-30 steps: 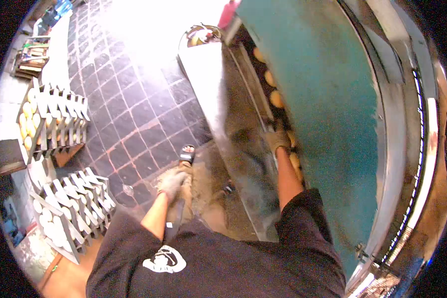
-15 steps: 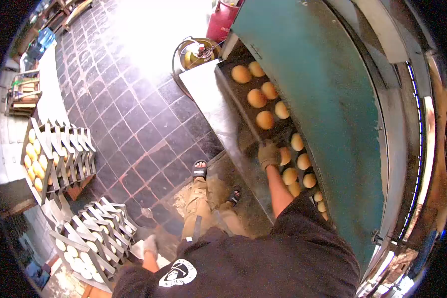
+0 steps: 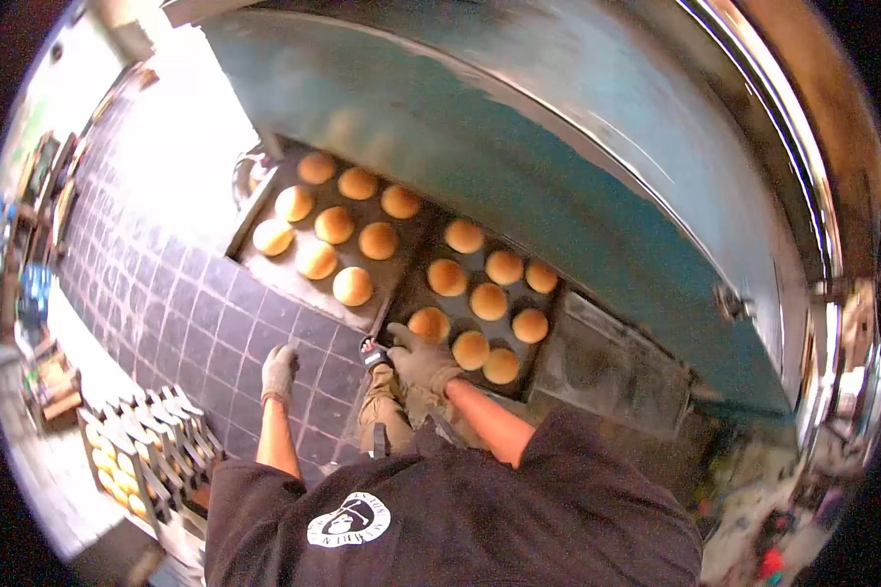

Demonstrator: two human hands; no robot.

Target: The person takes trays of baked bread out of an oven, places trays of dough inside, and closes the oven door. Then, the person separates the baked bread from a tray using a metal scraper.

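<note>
Two dark metal trays of round golden buns lie side by side in front of me. My right hand [image 3: 426, 362], in a pale work glove, is at the near left corner of the right tray [image 3: 460, 311], beside a bun [image 3: 429, 323]. Its fingers look spread, and contact with the rim is unclear. The left tray [image 3: 289, 276] sticks out over the tiled floor, its buns [image 3: 334, 225] in rows. My left hand [image 3: 279, 375], also gloved, hangs open over the floor with nothing in it, apart from both trays.
A large blue-green metal panel [image 3: 597, 235] slopes behind the trays. Right of them is a bare metal surface [image 3: 607, 362]. A slatted rack [image 3: 162, 430] with pale buns stands at lower left. My foot [image 3: 372, 354] is just below the trays.
My view has turned right. Both trays now show more fully, farther out from the panel. My left hand has come up from beside the rack; my right hand is now at the tray's corner.
</note>
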